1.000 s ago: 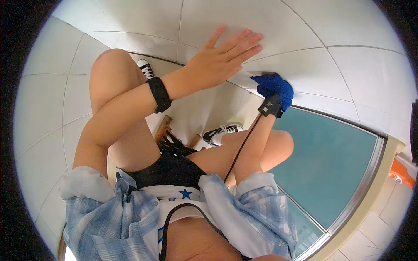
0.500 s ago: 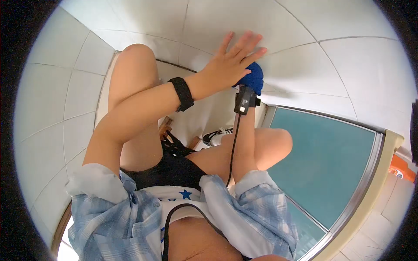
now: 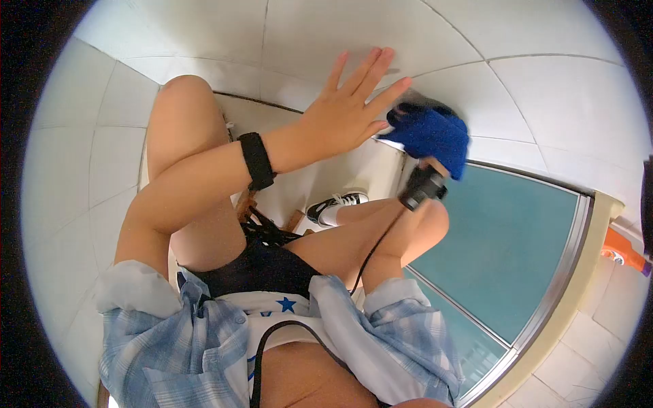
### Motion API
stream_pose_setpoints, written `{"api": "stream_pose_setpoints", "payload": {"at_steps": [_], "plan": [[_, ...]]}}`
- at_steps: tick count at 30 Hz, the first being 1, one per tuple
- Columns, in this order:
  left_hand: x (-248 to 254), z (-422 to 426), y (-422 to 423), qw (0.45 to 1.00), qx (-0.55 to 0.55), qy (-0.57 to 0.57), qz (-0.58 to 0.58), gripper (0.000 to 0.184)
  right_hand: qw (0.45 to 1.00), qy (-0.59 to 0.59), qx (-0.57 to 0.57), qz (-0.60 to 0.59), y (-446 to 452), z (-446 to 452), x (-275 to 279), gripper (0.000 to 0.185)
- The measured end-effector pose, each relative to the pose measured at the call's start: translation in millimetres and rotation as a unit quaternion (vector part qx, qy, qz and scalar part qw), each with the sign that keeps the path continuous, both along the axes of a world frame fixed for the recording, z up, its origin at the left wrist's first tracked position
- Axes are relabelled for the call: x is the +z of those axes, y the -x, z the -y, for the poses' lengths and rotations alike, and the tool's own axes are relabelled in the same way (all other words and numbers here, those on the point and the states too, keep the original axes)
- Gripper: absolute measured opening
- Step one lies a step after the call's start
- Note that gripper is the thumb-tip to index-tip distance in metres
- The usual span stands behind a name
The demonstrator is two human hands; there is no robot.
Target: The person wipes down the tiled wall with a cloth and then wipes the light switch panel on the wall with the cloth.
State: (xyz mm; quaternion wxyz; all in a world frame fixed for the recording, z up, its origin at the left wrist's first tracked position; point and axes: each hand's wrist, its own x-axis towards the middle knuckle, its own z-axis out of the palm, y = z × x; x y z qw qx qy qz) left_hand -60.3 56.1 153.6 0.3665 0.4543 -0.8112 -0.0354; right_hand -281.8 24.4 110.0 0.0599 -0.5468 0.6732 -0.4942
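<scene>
My left hand (image 3: 343,119) is open, its fingers spread in front of the white tiled wall (image 3: 340,27); I cannot tell if it presses on the tiles. A black band (image 3: 256,160) circles that wrist. To the right of it, my right hand (image 3: 431,166) holds a dark blue cloth (image 3: 432,136) that covers most of its fingers. The cloth is blurred by motion and lies close to the tiles, with a greyish part at its upper edge. Strapped to my right wrist is a small black device (image 3: 423,188) with a cable.
A teal-glass sliding panel (image 3: 503,238) in a metal frame lies to the right. Beyond its pale ledge (image 3: 578,265) is an orange bottle (image 3: 622,251) with a purple cap. My bent knees and a black-and-white shoe (image 3: 337,206) fill the space below my hands.
My right hand has swung right and slightly down with the blue cloth, away from my left hand. More of the cloth shows. The left hand has shifted slightly left, still spread.
</scene>
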Motion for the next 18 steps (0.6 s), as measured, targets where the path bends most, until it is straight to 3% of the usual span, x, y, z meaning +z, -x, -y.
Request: {"api": "stream_pose_setpoints", "payload": {"at_steps": [2, 4, 12, 18], "plan": [[0.5, 1.2, -1.5, 1.0, -0.005, 0.009, 0.002, 0.071, 0.999, -0.036, 0.008, -0.03, -20.4, 8.6, -21.9, 0.046], [-2.5, 4.7, -6.4, 0.996, 0.023, 0.001, 0.083, 0.075, 0.996, -0.072, 0.016, -0.057, -34.1, 14.8, -35.8, 0.046], [-8.4, 7.7, -6.6, 0.995, 0.035, 0.016, 0.091, 0.078, 0.983, -0.133, 0.06, -0.11, -53.5, 9.4, -49.5, 0.048], [-30.7, 23.3, -7.4, 0.985, 0.053, 0.075, 0.147, 0.076, 0.993, -0.095, 0.065, -0.024, -45.3, 8.2, -32.8, 0.049]]}}
